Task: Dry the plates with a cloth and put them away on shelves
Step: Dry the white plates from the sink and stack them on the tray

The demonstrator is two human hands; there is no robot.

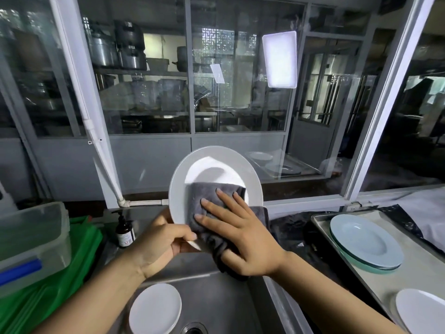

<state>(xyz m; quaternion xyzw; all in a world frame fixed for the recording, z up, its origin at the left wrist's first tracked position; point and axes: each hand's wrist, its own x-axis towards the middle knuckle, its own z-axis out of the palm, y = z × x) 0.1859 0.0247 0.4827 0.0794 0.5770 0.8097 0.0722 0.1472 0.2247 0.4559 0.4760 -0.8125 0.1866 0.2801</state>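
A white plate [212,165] stands tilted upright above the steel sink [216,292]. My left hand [163,247] grips its lower left rim, thumb on the front. My right hand [240,235] presses a grey cloth [204,201] flat against the plate's lower face with straight, spread fingers. The rest of the cloth hangs down behind and under that hand. Another white plate [155,308] lies in the sink basin. Pale blue plates [366,242] are stacked on a steel tray [419,268] at the right, with a white plate [421,312] nearer me.
A brown pump bottle [125,231] stands left of the sink. A clear plastic box [31,242] rests on green trays [55,280] at the far left. Glass partition panels [149,80] rise behind the counter. A black sheet [296,227] covers the counter behind the tray.
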